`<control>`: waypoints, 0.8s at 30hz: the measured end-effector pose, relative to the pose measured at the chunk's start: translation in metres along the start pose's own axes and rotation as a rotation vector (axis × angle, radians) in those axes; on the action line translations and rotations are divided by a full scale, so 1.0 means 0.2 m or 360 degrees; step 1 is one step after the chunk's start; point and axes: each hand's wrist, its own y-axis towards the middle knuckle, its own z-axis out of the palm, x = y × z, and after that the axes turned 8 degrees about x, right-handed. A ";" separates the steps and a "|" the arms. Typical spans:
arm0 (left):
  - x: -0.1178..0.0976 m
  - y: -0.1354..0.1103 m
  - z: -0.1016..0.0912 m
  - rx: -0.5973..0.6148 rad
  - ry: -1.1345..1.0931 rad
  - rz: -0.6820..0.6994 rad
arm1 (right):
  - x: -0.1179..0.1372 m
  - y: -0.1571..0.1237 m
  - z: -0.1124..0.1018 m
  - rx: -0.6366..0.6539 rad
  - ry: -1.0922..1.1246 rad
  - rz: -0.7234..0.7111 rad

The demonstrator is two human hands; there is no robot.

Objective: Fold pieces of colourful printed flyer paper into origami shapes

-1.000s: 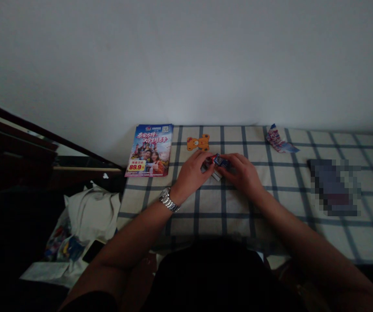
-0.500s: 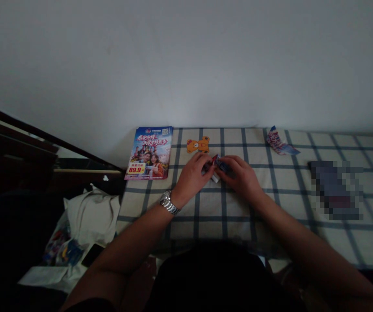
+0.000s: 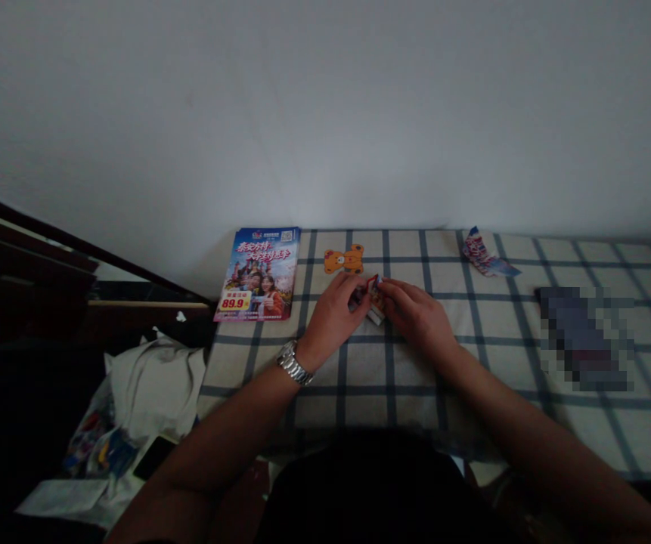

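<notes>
the left hand (image 3: pixel 333 313), a silvery watch (image 3: pixel 295 363) at its wrist, and the right hand (image 3: pixel 423 319) pinch a small printed paper (image 3: pixel 376 300) between them, low over the checked cloth (image 3: pixel 362 370). just beyond lies an orange bear cutout (image 3: pixel 344 260), with flyers (image 3: pixel 260 276) off to the left.

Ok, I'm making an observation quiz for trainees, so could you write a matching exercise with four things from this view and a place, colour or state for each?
1. small printed item
2. bear cutout
3. wristwatch
4. leaflets

A. showing 89.9
B. silver
C. between left hand and right hand
D. mostly orange

Pairs: 1-C; 2-D; 3-B; 4-A
</notes>
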 end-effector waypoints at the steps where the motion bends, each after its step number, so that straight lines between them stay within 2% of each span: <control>1: 0.00 0.00 0.00 0.0001 -0.0005 -0.0006 | 0.00 0.00 0.00 0.0002 -0.0014 -0.0002; 15: 0.00 -0.01 0.01 0.0026 -0.0092 -0.0010 | 0.01 0.01 0.00 0.0006 -0.0124 -0.0051; 24: 0.00 -0.02 0.00 0.0034 -0.0140 -0.0002 | 0.00 0.01 0.02 -0.0048 -0.0012 -0.0093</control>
